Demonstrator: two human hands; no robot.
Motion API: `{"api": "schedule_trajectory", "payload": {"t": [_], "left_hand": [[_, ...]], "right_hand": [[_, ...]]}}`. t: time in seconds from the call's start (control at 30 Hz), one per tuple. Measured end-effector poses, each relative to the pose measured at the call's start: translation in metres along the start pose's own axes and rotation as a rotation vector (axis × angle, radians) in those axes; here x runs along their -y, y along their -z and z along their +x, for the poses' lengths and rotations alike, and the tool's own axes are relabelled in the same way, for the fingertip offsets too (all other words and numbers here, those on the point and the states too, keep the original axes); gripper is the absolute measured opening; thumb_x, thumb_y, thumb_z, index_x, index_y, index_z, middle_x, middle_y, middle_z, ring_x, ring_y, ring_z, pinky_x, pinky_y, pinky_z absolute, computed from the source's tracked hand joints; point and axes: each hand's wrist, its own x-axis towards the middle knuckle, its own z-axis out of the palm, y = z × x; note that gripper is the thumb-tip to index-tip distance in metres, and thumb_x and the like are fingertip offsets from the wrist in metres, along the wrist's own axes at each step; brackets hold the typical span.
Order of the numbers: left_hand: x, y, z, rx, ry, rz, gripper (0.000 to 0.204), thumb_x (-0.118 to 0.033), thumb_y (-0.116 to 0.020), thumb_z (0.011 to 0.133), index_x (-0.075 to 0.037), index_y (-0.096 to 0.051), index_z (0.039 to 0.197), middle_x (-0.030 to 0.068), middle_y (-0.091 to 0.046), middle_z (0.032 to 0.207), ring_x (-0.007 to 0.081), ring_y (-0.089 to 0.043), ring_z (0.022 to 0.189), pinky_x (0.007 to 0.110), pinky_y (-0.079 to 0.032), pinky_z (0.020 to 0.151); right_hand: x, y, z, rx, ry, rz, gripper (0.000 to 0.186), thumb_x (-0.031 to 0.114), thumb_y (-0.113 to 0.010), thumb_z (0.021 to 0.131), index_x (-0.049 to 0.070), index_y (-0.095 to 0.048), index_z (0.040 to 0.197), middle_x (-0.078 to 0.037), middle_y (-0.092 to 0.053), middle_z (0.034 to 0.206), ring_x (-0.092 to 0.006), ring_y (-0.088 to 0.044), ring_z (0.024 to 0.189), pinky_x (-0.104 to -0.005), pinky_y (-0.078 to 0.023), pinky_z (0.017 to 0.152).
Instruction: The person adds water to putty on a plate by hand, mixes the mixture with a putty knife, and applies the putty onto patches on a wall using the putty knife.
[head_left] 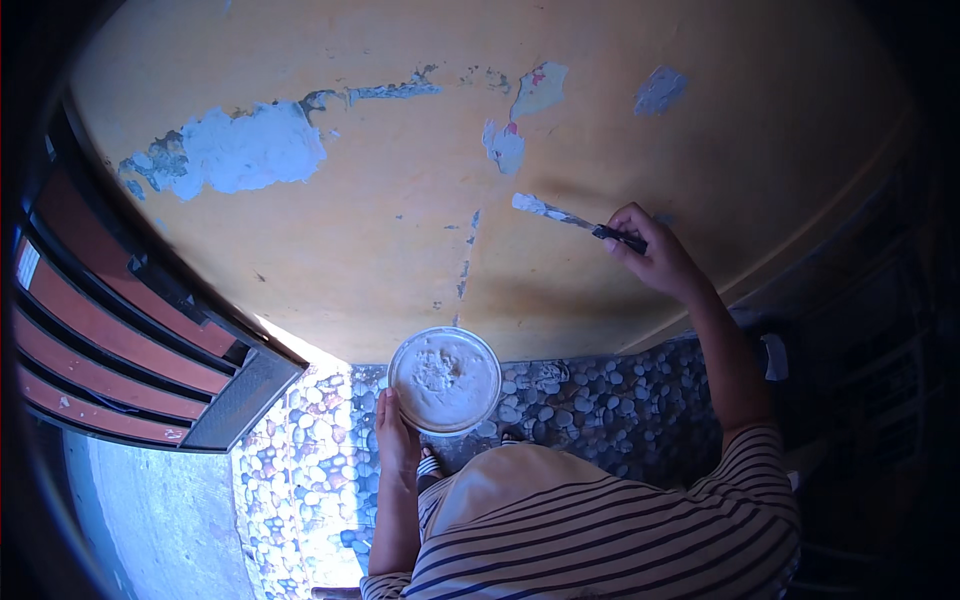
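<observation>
In my left hand (395, 437) is a round tub of white filler paste (445, 382), gripped by its side at waist height, its top uncovered and the paste lumpy in the middle. My right hand (645, 250) is closed round the dark handle of a putty knife (570, 217). White paste coats the blade, which points left toward the yellow wall (380, 250); I cannot tell whether it touches. Above the blade tip are pale patches (503, 147) where paint is gone or filled. A thin vertical line of chipped paint (465, 255) runs down the wall between the tub and the blade.
A large white filled patch (255, 148) with rough grey edges spreads across the wall's upper left. Another small patch (660, 91) lies at upper right. A red-brown slatted gate (120, 330) with a dark frame stands at left. Pebble-patterned floor (590, 410) meets the wall's foot.
</observation>
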Motion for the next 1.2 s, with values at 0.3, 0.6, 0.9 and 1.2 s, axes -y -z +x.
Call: {"api": "schedule_trajectory", "payload": {"t": [0.3,0.6,0.9,1.2], "left_hand": [[-0.027,0.004,0.003,0.051,-0.029,0.079,0.039,-0.024,-0.039,0.107,0.004,-0.049,0.131,0.0142,-0.057,0.127,0.0215,-0.056,0.119,0.035,-0.044,0.104],[-0.056,0.015,0.001,0.083,-0.018,0.131,0.039,-0.025,-0.040,0.107,0.004,-0.048,0.132,0.0146,-0.056,0.129,0.0217,-0.055,0.121,0.037,-0.043,0.105],[-0.061,0.028,0.015,0.121,0.008,0.109,0.035,-0.025,-0.048,0.105,0.000,-0.050,0.129,0.0123,-0.059,0.124,0.0210,-0.059,0.115,0.036,-0.048,0.100],[-0.067,0.027,0.018,0.122,0.016,0.194,0.041,-0.025,-0.038,0.107,0.005,-0.047,0.134,0.0160,-0.055,0.131,0.0227,-0.055,0.123,0.037,-0.043,0.106]], "right_hand": [[-0.024,-0.129,0.012,-0.573,0.239,0.151,0.035,0.008,-0.050,0.102,0.005,-0.049,0.137,-0.011,-0.057,0.109,-0.0179,-0.056,0.096,-0.0299,-0.046,0.086],[0.005,-0.122,0.075,-0.973,0.326,-0.096,0.041,0.003,-0.054,0.098,0.008,-0.051,0.139,-0.012,-0.054,0.101,-0.0256,-0.056,0.095,-0.0363,-0.047,0.087],[0.008,-0.132,0.117,-1.094,0.344,-0.185,0.040,0.004,-0.057,0.097,0.007,-0.052,0.137,-0.012,-0.060,0.113,-0.0301,-0.057,0.102,-0.0390,-0.048,0.089],[0.011,-0.149,0.122,-1.118,0.198,-0.166,0.040,0.008,-0.066,0.092,0.009,-0.059,0.131,-0.011,-0.063,0.100,-0.0301,-0.058,0.090,-0.0399,-0.051,0.079]]}}
